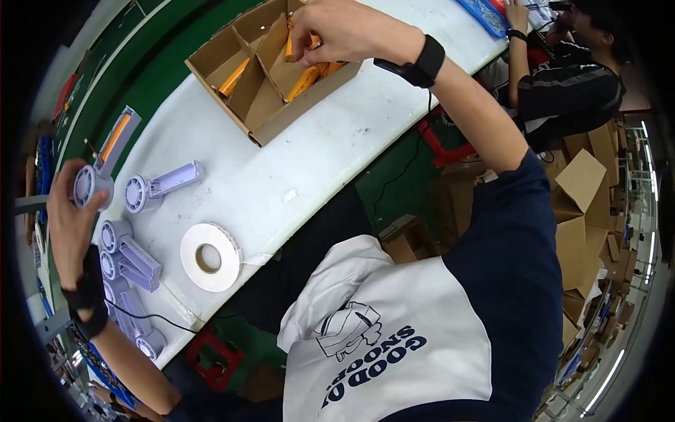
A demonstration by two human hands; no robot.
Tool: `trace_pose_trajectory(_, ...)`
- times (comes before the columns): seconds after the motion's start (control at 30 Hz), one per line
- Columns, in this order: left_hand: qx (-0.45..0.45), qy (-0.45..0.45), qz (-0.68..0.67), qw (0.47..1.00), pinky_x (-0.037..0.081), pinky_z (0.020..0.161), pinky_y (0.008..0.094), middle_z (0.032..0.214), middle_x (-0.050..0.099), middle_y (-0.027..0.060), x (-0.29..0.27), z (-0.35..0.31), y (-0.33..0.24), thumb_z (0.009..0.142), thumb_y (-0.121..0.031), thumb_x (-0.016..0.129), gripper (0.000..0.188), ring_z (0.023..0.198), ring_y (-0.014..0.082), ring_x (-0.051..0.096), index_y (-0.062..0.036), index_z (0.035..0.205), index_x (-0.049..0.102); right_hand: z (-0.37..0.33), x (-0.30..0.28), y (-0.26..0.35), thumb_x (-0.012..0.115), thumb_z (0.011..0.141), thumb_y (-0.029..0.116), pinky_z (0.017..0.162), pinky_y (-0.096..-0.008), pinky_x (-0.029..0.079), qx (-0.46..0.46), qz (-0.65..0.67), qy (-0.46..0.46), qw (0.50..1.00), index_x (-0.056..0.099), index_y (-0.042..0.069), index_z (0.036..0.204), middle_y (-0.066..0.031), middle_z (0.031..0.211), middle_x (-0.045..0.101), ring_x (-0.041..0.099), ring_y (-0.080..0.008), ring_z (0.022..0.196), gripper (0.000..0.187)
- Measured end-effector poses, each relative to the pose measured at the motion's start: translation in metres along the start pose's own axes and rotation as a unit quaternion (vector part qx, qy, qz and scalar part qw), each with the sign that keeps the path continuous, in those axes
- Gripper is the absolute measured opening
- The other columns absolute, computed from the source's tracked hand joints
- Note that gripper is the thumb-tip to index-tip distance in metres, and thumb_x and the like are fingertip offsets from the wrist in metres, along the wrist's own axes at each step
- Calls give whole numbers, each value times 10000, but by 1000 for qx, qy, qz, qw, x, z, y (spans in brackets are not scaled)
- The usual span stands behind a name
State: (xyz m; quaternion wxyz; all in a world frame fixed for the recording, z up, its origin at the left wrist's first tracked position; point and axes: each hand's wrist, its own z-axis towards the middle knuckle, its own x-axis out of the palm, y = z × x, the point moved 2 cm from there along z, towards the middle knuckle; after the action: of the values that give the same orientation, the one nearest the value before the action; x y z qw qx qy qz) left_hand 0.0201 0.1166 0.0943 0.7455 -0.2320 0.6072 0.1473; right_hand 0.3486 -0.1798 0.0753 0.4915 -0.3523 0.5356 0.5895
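My right hand (344, 32) reaches into a divided cardboard box (274, 116) and pinches an orange stick-shaped part (290, 48) above several more orange parts (309, 76). My left hand (67, 218) holds a lilac handheld fan (102, 165) by its round head at the table's left end; an orange part sits in the fan's open handle. Another lilac fan (162, 184) lies on the white table (295, 162) just right of that hand.
Several more lilac fans (126, 257) lie in a row near the table's edge. A white tape roll (209, 257) lies flat beside them. Another person (562, 70) sits at the far right, with cardboard boxes (583, 204) stacked on the floor.
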Motion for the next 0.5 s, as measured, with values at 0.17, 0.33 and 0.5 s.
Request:
trace_pose_trajectory(0.17,-149,-1,130,980,525,823,406,944,722,175,26,72,136,697,-332,836,540,903,301,700,-25,1103,656,50,55,5,794,736,67,836,-337,552,-11,-96,174,980,725,64,990,-112,940,717,689,-250,906,264)
trace_pose_trajectory(0.33,-271,53,30,961,481,975,389,1204,660,214,90,106,127,709,-542,777,729,1140,343,627,-37,1221,657,29,43,-8,781,758,66,819,-359,550,-49,-170,167,970,709,53,1023,-109,963,717,683,-284,878,275)
trace_pose_trajectory(0.5,-15,-76,5,997,461,1006,369,1276,631,192,28,64,67,853,-403,713,620,1203,314,596,-27,1325,572,6,-12,2,749,804,32,823,-363,559,-108,-108,-36,988,676,61,1115,-108,1097,683,673,-269,945,321)
